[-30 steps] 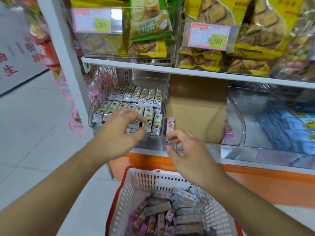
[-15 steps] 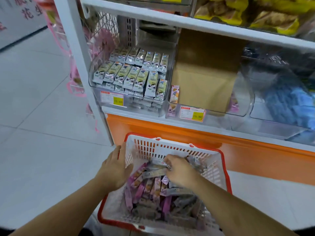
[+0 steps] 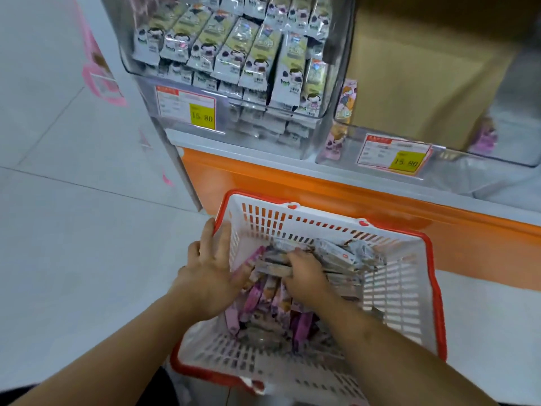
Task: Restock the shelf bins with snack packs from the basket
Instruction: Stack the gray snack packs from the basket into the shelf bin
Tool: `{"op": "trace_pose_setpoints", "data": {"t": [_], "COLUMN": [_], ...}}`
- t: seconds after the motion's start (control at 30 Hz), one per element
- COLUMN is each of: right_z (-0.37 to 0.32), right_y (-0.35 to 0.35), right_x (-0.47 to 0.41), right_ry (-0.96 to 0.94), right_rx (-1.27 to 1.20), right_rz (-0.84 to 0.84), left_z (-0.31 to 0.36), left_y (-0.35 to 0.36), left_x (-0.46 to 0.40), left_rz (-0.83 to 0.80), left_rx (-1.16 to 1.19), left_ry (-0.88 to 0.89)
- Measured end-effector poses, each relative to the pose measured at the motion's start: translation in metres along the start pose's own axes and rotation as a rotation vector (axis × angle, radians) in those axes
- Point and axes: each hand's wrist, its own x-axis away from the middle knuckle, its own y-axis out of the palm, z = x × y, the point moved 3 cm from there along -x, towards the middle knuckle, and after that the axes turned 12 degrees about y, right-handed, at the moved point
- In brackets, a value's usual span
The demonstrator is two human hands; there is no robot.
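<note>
Item: white slatted plastic basket with red rim [image 3: 398,291], sitting at 6 o'clock below the clear shelf bin of silver-green snack packs [image 3: 234,51]. Your right hand [image 3: 307,278] is curling around grey foil snack packs [image 3: 339,259] inside; your left hand [image 3: 209,272] is resting flat-fingered on the 9 o'clock wall.

A shop: yellow price tags [image 3: 202,116] front clear shelf bins [image 3: 328,92] of snack packs [image 3: 257,61], a shopping basket [image 3: 409,288] below.

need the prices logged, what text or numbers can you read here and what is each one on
"15.80": yellow patch of the left price tag, on the left bin.
"15.80": yellow patch of the right price tag, on the right bin.
Small print on both tags: too blurred.
Printing on the snack packs: too blurred.
</note>
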Motion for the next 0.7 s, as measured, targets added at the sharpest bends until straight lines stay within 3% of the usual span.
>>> {"op": "trace_pose_setpoints", "data": {"t": [0.2, 0.4, 0.5, 0.63, 0.7], "right_z": [-0.003, -0.031, -0.048, -0.059, -0.059], "right_y": [-0.013, -0.096, -0.155, -0.224, -0.248], "right_x": [0.021, 0.078, 0.114, 0.165, 0.189], "right_ry": [-0.026, -0.137, -0.207, -0.299, -0.333], "right_rx": [-0.233, -0.340, -0.365, -0.386, -0.442], "right_rz": [-0.031, -0.043, -0.006, 0.076, 0.095], "left_z": [0.002, 0.009, 0.041, 0.097, 0.118], "left_y": [-0.004, -0.031, -0.082, -0.158, -0.183], "left_x": [0.001, 0.011, 0.021, 0.043, 0.058], "left_rz": [-0.002, -0.079, -0.062, -0.102, -0.069], "left_rx": [0.032, 0.016, -0.060, 0.242, 0.264], "left_ry": [-0.018, -0.043, 0.086, 0.342, 0.445]}}
